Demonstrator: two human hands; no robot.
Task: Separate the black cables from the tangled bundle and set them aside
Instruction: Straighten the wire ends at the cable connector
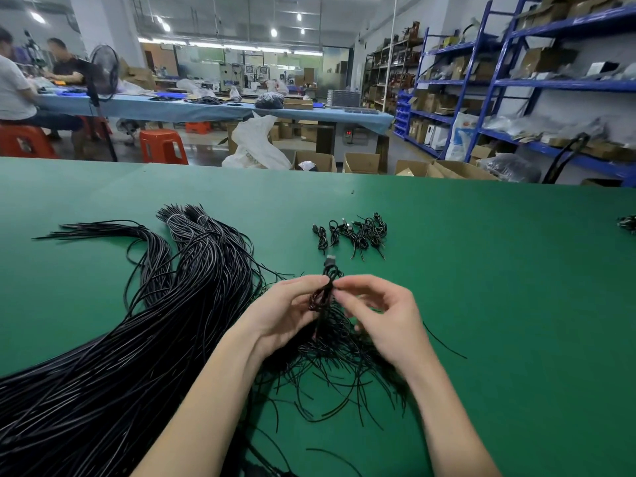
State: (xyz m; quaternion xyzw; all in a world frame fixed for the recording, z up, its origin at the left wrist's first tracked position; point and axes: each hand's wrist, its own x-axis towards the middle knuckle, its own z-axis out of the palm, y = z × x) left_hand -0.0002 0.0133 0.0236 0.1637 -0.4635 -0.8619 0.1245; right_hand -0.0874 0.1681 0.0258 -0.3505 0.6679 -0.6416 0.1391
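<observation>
Green table [481,270]: I see both hands, left [285,311] and right [382,315], pinching one coiled cable [325,290], seemingly upright; finished coils [351,234] lie just beyond, bundle [137,339] left.

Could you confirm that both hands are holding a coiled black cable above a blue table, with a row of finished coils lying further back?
Not quite: the table is green, not blue, as the head view shows. The rest holds: the left hand and right hand hold a coiled black cable above it, and the row of finished coils lies further back.
</observation>
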